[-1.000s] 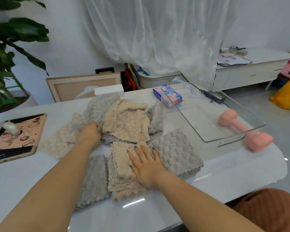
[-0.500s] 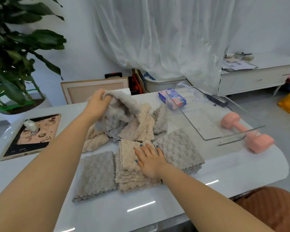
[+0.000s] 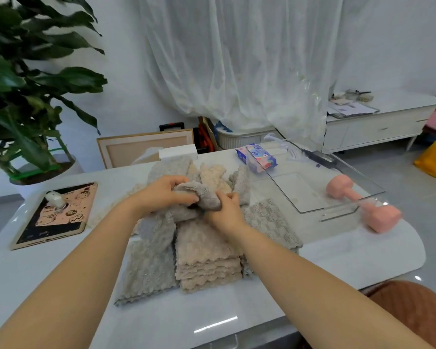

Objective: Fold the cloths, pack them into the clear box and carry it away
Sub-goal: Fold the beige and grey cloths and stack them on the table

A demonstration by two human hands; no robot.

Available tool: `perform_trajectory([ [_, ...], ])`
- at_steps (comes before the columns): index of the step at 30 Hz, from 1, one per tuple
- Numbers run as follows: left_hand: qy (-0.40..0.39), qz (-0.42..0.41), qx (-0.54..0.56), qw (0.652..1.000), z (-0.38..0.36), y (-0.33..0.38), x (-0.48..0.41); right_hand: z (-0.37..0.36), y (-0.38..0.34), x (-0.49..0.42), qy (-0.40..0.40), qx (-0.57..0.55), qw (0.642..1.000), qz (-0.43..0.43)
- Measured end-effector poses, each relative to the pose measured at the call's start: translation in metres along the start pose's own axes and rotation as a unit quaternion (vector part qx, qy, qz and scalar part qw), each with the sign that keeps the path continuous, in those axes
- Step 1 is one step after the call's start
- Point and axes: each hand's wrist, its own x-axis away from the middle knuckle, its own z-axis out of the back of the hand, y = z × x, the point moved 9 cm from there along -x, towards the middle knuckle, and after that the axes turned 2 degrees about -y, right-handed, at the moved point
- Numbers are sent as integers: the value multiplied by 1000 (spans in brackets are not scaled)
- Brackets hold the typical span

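Both hands hold one grey fluffy cloth (image 3: 202,195) above the table's middle. My left hand (image 3: 161,192) grips its left part and my right hand (image 3: 224,212) pinches its right part, with the rest hanging down to the left. Under my hands lies a stack of folded beige cloths (image 3: 207,258), with a folded grey cloth (image 3: 149,268) to its left and another folded grey cloth (image 3: 269,220) to its right. A loose heap of unfolded cloths (image 3: 217,175) sits behind. The clear box (image 3: 337,210) stands on the right, holding no cloths.
A pink dumbbell (image 3: 365,205) lies by the box's right side near the white table's (image 3: 337,255) edge. A tissue pack (image 3: 257,157) sits behind the box. A tablet (image 3: 58,217) lies at the left, and a large potted plant (image 3: 23,96) stands beyond it.
My left hand lifted a grey cloth out of the heap and brought it to the middle. My right hand left the beige stack and took hold of that cloth too.
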Motion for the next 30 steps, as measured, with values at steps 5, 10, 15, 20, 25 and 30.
perform_trajectory([
  [5, 88, 146, -491, 855, 42, -36, 10, 37, -15, -5, 75, -141, 987, -15],
  [10, 258, 98, -199, 940, 74, -42, 23, 68, -27, -1, 97, -330, 938, -41],
  [15, 254, 74, 307, 914, 44, -70, 29, 108, -14, 10, 186, -323, 928, 0],
  [20, 271, 131, 337, 892, 15, -92, 23, 127, -2, 28, 210, -262, 942, 27],
  [25, 189, 178, 321, 911, -29, -92, 27, 93, 43, 31, 109, -277, 949, -101],
  [30, 131, 129, 280, 942, -38, -108, 44, 62, 65, 53, -40, -150, 978, -142],
])
